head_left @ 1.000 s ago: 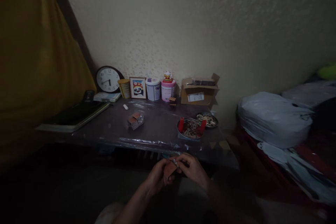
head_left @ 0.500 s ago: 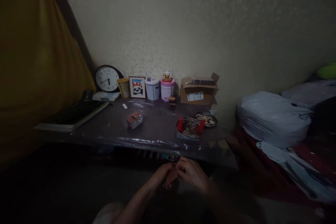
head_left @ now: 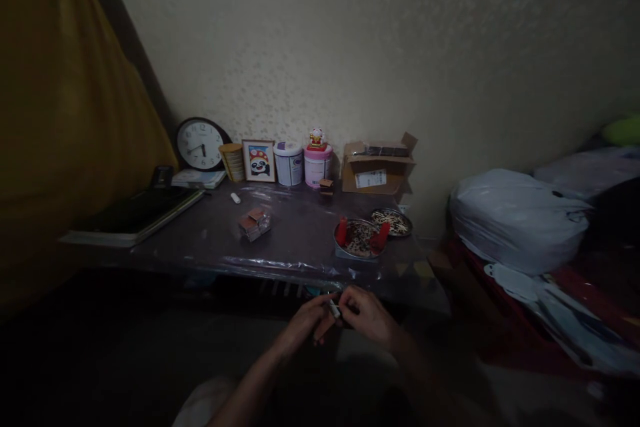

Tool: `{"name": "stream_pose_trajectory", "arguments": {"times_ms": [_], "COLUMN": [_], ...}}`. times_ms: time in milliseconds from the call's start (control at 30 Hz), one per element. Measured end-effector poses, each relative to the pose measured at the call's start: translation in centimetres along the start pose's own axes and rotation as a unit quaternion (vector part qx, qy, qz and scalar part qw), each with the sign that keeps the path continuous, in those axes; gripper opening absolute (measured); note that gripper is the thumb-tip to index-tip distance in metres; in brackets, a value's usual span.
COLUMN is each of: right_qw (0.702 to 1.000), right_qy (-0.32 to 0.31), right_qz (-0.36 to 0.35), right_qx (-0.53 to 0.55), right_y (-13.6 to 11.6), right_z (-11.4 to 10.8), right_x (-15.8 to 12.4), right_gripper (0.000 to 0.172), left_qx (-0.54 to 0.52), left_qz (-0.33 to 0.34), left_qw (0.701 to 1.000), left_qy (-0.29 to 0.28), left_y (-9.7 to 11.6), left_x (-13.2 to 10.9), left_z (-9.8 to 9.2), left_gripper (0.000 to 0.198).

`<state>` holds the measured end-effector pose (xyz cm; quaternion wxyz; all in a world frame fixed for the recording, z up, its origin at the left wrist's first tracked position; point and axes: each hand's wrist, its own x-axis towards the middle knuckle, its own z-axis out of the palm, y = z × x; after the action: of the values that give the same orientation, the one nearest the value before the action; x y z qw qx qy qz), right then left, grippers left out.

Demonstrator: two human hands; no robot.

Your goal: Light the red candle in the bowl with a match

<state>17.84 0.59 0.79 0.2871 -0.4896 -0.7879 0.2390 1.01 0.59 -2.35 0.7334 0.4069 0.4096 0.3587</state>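
Note:
My left hand (head_left: 306,320) grips a small reddish-brown matchbox (head_left: 326,327) in front of the table's near edge. A white inner tray (head_left: 334,309) shows at the box's upper end. With fingers pinched, my right hand (head_left: 367,317) is at this white part; what its fingertips hold is too small and dark to make out. Beyond the hands stands a round tin (head_left: 361,239) of dark-tipped matchsticks with two red pieces at its rim. Behind it, a second round dish (head_left: 393,221) holds paler matchsticks.
A plastic-wrapped stack of matchboxes (head_left: 255,223) lies on the dark covered table (head_left: 295,227). Along the wall are a clock (head_left: 200,143), a panda picture (head_left: 259,161), two canisters (head_left: 289,165) and a cardboard box (head_left: 377,170). White bags (head_left: 515,220) lie to the right.
The white inner tray now shows at the end of the matchbox. My right hand has shifted slightly up and right. The view has tilted a little.

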Motion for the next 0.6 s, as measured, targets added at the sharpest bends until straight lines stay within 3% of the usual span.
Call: {"name": "stream_pose_trajectory", "arguments": {"times_ms": [133,333,600], "right_qw": [1.0,0.998,0.997], "right_qy": [0.009,-0.022,-0.047], "right_qz": [0.007,-0.044,-0.057], "right_qx": [0.022,0.033,0.026], "right_y": [0.2,-0.4,-0.9], "right_z": [-0.5,-1.0,-0.6], "right_x": [0.2,0.0,-0.4], "right_gripper": [0.012,0.018,0.018], "left_qx": [-0.012,0.006,0.019], "left_qz": [0.007,-0.007,-0.006], "left_qw": [1.0,1.0,1.0], "left_qy": [0.012,0.015,-0.016], "left_y": [0.0,0.4,0.4], "left_x": [0.4,0.2,-0.5], "left_z": [-0.3,-0.3,0.4], "left_gripper": [0.054,0.05,0.04]}}
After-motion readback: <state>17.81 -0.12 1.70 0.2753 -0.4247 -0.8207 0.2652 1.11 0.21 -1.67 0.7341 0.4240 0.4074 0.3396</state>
